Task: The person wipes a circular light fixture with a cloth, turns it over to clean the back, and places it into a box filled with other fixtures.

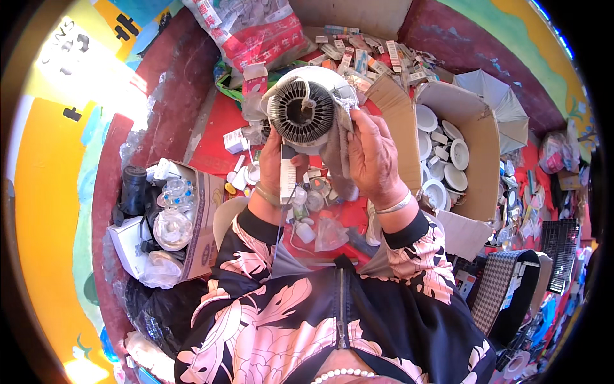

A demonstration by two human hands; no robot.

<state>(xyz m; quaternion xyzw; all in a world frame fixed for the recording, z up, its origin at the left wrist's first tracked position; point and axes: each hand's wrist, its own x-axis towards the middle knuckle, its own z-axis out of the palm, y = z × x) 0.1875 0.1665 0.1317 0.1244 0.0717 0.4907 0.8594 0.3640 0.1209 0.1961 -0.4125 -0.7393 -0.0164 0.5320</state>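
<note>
A round lamp (286, 121) with a dark finned metal heat sink and a white shade is held up in front of me, fins facing me. My left hand (271, 168) is closed around its lower left side, the fingers partly hidden behind it. A white ribbed strip-like block (289, 176) hangs beside that palm, with a thin cord running down. My right hand (376, 157) pinches a grey cloth (339, 157) against the lamp's right side. The cloth drapes down from the shade. A pale cord lies across the fins.
An open carton (470, 121) of white round lights stands at the right, another carton (206, 214) with plastic-wrapped parts at the left. Small boxes (361, 61) pile up at the back beside a red-and-white sack (256, 32). Loose bulbs and fittings (313, 198) cover the red cloth below my hands.
</note>
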